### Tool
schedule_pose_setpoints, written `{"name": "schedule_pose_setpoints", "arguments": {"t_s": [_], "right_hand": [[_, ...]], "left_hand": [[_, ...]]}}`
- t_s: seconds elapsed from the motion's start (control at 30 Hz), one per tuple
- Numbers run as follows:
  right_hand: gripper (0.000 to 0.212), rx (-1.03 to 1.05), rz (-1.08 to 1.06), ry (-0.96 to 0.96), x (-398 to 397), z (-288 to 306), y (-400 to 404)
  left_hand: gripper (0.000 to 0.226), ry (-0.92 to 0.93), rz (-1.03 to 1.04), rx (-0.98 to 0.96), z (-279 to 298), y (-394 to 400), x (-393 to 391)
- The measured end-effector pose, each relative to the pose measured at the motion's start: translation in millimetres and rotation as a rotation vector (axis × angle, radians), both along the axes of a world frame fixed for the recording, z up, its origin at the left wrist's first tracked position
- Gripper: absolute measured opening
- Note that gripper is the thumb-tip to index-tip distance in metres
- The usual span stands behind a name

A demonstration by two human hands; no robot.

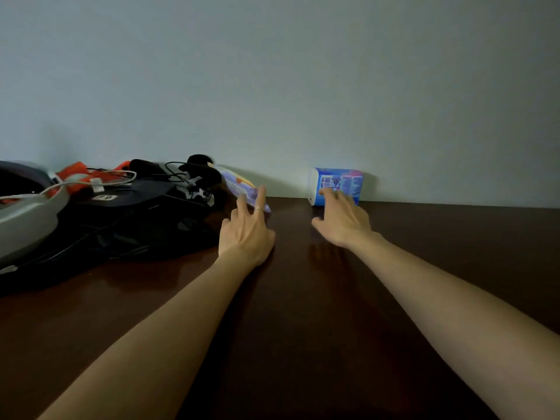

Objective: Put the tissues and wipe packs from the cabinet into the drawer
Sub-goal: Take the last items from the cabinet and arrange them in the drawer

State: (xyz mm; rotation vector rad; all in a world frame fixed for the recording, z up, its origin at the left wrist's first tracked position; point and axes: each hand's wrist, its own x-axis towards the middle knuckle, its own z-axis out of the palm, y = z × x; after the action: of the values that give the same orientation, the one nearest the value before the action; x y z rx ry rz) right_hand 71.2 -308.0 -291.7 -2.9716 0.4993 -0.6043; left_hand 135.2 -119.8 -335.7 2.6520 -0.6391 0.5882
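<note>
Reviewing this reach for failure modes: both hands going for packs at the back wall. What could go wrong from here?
1. The left hand reaches the purple pack, which leans on a pile of cables and black gear; pulling it may snag or shift them.
2. The right hand only has fingertips on the blue pack, which stands against the wall; it may tip or slip before a grip forms.
3. The dim view blurs pack edges.
</note>
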Motion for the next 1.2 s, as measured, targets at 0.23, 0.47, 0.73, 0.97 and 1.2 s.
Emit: {"name": "schedule_pose_setpoints", "arguments": {"t_s": [0.23,0.47,0.73,0.97,1.2], "right_hand": [[0.104,-0.091,-0.119,-0.039,68,7,-42],[0.101,-0.267,-0.184,-0.004,99,-5,-55],[0.092,-0.172,-0.142,-0.012,90,7,-57],[0.087,-0.25,-0.106,0.176,50,14,-49],[0.082,-0.263,-0.03,0.074,-30,1,-6]], "left_hand": [[0.076,-0.065,0.087,0.076,-2,-23,37],[0.062,-0.042,0.066,0.106,-5,-35,56],[0.056,-0.089,0.06,0.002,0,-36,50],[0.034,-0.064,-0.04,0.071,5,-26,33],[0.033,-0.021,-0.109,0.149,5,9,-40]]}}
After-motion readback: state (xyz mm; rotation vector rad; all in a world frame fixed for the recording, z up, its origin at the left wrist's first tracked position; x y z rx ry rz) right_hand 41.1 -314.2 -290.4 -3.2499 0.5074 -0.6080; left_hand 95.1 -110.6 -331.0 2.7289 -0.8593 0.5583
